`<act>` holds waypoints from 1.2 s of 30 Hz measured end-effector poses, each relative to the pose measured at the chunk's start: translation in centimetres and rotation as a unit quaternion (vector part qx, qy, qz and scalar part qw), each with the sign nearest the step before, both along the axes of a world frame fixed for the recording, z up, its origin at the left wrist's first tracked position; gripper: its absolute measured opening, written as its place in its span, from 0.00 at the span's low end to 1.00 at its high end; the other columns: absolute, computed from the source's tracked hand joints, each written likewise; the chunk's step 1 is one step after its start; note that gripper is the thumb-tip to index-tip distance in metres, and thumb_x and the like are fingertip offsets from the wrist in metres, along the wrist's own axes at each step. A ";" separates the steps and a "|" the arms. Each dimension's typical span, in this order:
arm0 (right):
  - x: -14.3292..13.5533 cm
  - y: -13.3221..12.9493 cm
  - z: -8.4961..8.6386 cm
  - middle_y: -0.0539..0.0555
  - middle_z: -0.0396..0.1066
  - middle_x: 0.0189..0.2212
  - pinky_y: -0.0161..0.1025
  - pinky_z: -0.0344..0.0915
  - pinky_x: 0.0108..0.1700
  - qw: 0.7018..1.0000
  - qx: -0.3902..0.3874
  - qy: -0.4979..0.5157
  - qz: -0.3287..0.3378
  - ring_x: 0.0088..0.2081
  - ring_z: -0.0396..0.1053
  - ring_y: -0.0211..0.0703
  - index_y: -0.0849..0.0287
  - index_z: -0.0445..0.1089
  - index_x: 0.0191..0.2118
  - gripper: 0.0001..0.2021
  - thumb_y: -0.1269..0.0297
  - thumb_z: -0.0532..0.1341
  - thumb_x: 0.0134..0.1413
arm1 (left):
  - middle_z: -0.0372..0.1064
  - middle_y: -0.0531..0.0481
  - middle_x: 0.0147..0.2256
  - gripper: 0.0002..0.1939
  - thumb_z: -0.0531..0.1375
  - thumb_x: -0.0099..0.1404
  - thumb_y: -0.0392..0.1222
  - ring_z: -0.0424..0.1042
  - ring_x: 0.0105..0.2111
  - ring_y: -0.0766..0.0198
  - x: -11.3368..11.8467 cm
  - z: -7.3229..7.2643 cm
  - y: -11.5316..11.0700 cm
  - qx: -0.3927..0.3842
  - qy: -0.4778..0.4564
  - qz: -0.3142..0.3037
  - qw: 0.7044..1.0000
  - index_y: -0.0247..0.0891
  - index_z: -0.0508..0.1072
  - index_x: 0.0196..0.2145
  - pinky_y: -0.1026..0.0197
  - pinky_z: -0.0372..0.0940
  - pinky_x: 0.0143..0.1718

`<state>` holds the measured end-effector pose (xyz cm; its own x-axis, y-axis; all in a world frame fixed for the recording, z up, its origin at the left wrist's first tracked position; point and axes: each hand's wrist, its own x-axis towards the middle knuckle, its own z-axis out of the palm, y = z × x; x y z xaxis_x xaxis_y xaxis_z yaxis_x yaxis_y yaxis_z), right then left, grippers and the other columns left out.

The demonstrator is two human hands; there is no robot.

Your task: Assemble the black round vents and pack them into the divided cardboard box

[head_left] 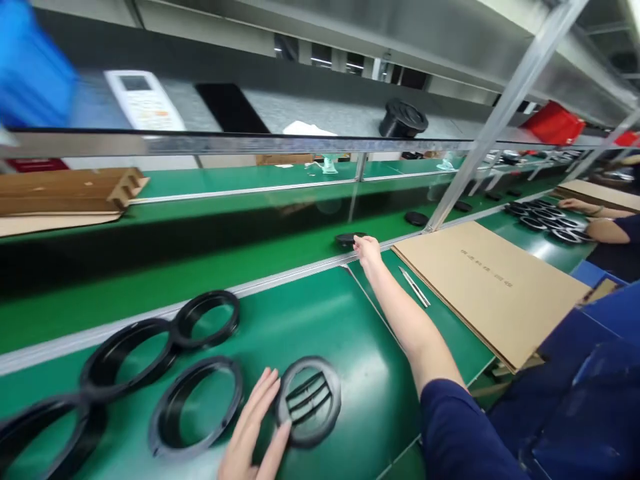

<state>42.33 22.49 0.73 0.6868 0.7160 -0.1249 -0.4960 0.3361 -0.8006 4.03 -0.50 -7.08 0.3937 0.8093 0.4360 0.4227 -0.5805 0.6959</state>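
Note:
My right hand (367, 249) reaches far forward, its fingers pinched on the edge of a flat black round part (346, 241) over the green conveyor belt (280, 257). Near the front edge my left hand (255, 433) lies with fingers apart, holding nothing. Its fingertips are at the left rim of a round black air vent (334, 420) with slats across its opening; whether they touch it, I cannot tell. Left of that hand a black ring (156, 427) lies on the green work surface (320, 320). Several more black rings (127, 393) stand in a row behind it.
A flat cardboard sheet (490, 280) and a pen-like metal tool (415, 288) lie to the right. Farther discs (416, 218) sit on the belt. A metal post (505, 120) and overhead shelf (310, 142) frame the bench. A co-worker's hand (575, 204) is at the far right.

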 end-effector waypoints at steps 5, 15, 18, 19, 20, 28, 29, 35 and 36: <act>-10.7 -13.1 0.2 0.43 0.66 0.22 0.30 0.68 0.30 0.981 0.081 -0.020 0.178 0.25 0.68 0.33 0.57 0.61 0.28 0.23 0.67 0.78 0.38 | 0.60 0.46 0.66 0.28 0.64 0.69 0.43 0.60 0.67 0.52 0.8 2.0 0.1 -0.094 -0.220 -0.007 0.971 0.54 0.65 0.65 0.45 0.54 0.70; -29.3 -31.0 -0.6 0.50 0.77 0.33 0.28 0.77 0.38 0.870 0.030 0.165 0.464 0.32 0.76 0.33 0.61 0.74 0.37 0.21 0.66 0.81 0.38 | 0.54 0.42 0.69 0.54 0.71 0.58 0.55 0.60 0.65 0.40 -2.2 9.1 -2.1 -0.282 -0.537 -0.178 0.775 0.54 0.46 0.73 0.38 0.61 0.64; -31.3 -32.4 0.0 0.51 0.78 0.34 0.25 0.77 0.39 0.835 0.015 0.202 0.512 0.33 0.77 0.33 0.62 0.76 0.37 0.21 0.67 0.82 0.35 | 0.60 0.42 0.66 0.59 0.73 0.50 0.46 0.67 0.60 0.39 -5.0 9.3 -3.8 -0.321 -0.514 -0.195 0.771 0.53 0.48 0.73 0.40 0.65 0.61; -31.8 -32.8 0.2 0.51 0.78 0.35 0.25 0.76 0.39 0.827 0.013 0.205 0.524 0.34 0.77 0.32 0.62 0.76 0.36 0.21 0.66 0.82 0.35 | 0.62 0.43 0.65 0.60 0.74 0.49 0.43 0.68 0.59 0.40 -5.7 9.2 -4.2 -0.326 -0.509 -0.194 0.772 0.52 0.49 0.73 0.41 0.65 0.61; -32.1 -33.3 0.3 0.51 0.78 0.35 0.24 0.76 0.39 0.817 0.013 0.198 0.542 0.34 0.77 0.32 0.62 0.76 0.36 0.21 0.64 0.82 0.36 | 0.64 0.43 0.64 0.59 0.74 0.49 0.42 0.69 0.59 0.41 -6.2 9.2 -4.6 -0.328 -0.512 -0.188 0.771 0.51 0.50 0.72 0.42 0.65 0.61; -28.9 -33.6 2.1 0.58 0.75 0.39 0.44 0.77 0.38 0.791 0.175 -0.335 0.482 0.39 0.75 0.46 0.55 0.79 0.46 0.19 0.46 0.60 0.66 | 0.74 0.37 0.54 0.35 0.52 0.72 0.64 0.73 0.55 0.46 -7.7 10.2 -5.4 -0.414 -0.585 -0.126 0.686 0.32 0.70 0.61 0.45 0.67 0.59; -28.1 -32.8 2.4 0.59 0.74 0.45 0.50 0.75 0.48 0.795 0.198 -0.439 0.370 0.47 0.72 0.50 0.52 0.80 0.47 0.17 0.48 0.60 0.67 | 0.75 0.37 0.53 0.35 0.49 0.73 0.65 0.74 0.54 0.46 -7.6 10.4 -5.5 -0.436 -0.578 -0.125 0.678 0.31 0.72 0.58 0.45 0.68 0.58; -26.0 -29.1 1.0 0.55 0.64 0.62 0.60 0.53 0.69 0.670 0.220 -0.689 0.166 0.65 0.53 0.56 0.47 0.78 0.53 0.19 0.53 0.51 0.72 | 0.77 0.41 0.50 0.31 0.51 0.73 0.62 0.75 0.53 0.49 -6.3 10.5 -6.8 -0.467 -0.575 -0.119 0.662 0.34 0.74 0.57 0.49 0.67 0.60; -26.0 -28.9 0.6 0.55 0.64 0.62 0.59 0.53 0.69 0.667 0.221 -0.691 0.170 0.66 0.52 0.55 0.48 0.78 0.54 0.20 0.53 0.50 0.72 | 0.77 0.41 0.49 0.30 0.53 0.73 0.61 0.75 0.53 0.49 -6.1 10.5 -6.9 -0.468 -0.573 -0.117 0.662 0.34 0.75 0.56 0.49 0.67 0.60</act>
<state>16.34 -6.41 1.36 -0.2841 0.6167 0.7342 0.5050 0.7471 -0.4322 -2.09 -7.42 3.39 0.3997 0.9120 -0.0926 -0.7207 0.3751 0.5830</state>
